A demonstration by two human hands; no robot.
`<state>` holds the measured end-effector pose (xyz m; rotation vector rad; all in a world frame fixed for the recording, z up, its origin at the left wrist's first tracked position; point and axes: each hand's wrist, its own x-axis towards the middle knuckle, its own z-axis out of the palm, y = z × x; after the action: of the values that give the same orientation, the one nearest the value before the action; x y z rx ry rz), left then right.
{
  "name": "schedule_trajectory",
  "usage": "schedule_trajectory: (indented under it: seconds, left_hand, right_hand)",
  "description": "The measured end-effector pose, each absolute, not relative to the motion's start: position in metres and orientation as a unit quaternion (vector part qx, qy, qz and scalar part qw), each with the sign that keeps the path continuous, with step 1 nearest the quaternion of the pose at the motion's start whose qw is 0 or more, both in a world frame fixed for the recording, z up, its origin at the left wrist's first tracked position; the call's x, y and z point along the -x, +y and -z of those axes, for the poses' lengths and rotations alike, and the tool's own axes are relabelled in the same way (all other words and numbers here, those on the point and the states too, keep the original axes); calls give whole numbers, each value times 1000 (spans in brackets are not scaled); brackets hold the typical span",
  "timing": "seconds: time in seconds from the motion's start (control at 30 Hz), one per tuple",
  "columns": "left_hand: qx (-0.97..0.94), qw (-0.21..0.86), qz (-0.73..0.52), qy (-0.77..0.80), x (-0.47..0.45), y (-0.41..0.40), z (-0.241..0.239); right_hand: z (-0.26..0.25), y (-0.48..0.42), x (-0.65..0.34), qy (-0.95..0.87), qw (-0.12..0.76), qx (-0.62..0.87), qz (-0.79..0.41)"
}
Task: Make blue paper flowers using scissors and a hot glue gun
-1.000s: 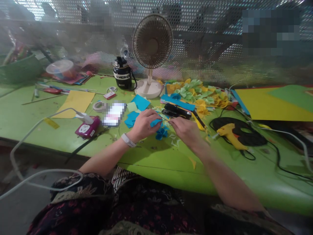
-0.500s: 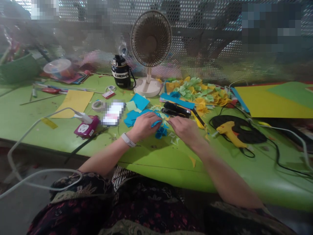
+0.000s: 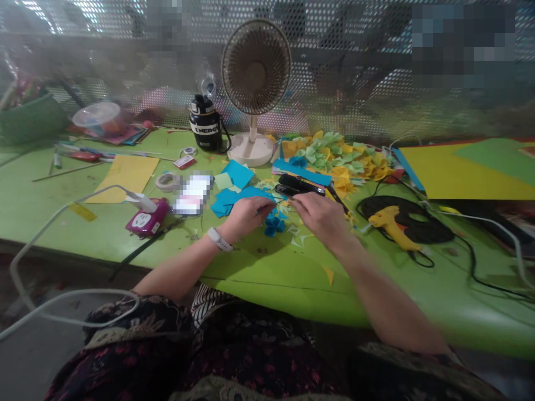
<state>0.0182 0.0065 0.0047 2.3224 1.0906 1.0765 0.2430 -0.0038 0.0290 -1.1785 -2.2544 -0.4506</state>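
Observation:
My left hand [image 3: 246, 216] is pinched closed above the green table [image 3: 259, 267], its fingertips on a small thin piece that I cannot make out. My right hand [image 3: 320, 217] is closed too, pinching the other side of that piece. Between and just below the hands lies a small blue paper flower [image 3: 273, 225] among pale paper scraps. Blue paper squares [image 3: 228, 199] lie just behind my left hand. Black scissors [image 3: 301, 186] rest just beyond my right hand.
A yellow glue gun [image 3: 390, 225] lies on a coil of black cable at right. Yellow and green paper flowers [image 3: 338, 159] are heaped behind. A desk fan [image 3: 256, 83], a black bottle [image 3: 204, 125], tape roll [image 3: 166, 180], pink power strip [image 3: 147, 218] and yellow sheets [image 3: 455, 178] surround the area.
My left hand has let the blue paper piece drop away and now pinches something thinner. My right hand rose slightly. The view shifted a little.

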Motion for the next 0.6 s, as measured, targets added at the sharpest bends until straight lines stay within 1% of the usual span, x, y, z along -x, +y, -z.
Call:
schedule_trajectory:
  seconds: [0.07, 0.13, 0.2, 0.27, 0.43, 0.5, 0.6]
  left_hand:
    - [-782, 258, -410, 392, -19, 9, -2]
    - [-738, 340, -432, 393, -20, 11, -1]
    - [-695, 414, -441, 389, -21, 13, 0]
    - [-660, 468, -444, 385, -21, 14, -1]
    - [-619, 515, -456, 379, -21, 16, -3]
    - [-613, 523, -458, 375, -21, 15, -3]
    - [-609, 531, -456, 373, -21, 15, -4]
  right_hand:
    - [-36, -1, -251, -813, 303, 469, 164]
    - [-43, 1, -262, -783, 309, 514, 162]
    - [-50, 3, -273, -761, 284, 563, 151]
    - [-55, 5, -284, -758, 232, 597, 124]
    - [-58, 9, -302, -784, 65, 617, 26]
    - [-58, 9, -302, -779, 27, 627, 8]
    - [-55, 9, -297, -783, 0, 622, 11]
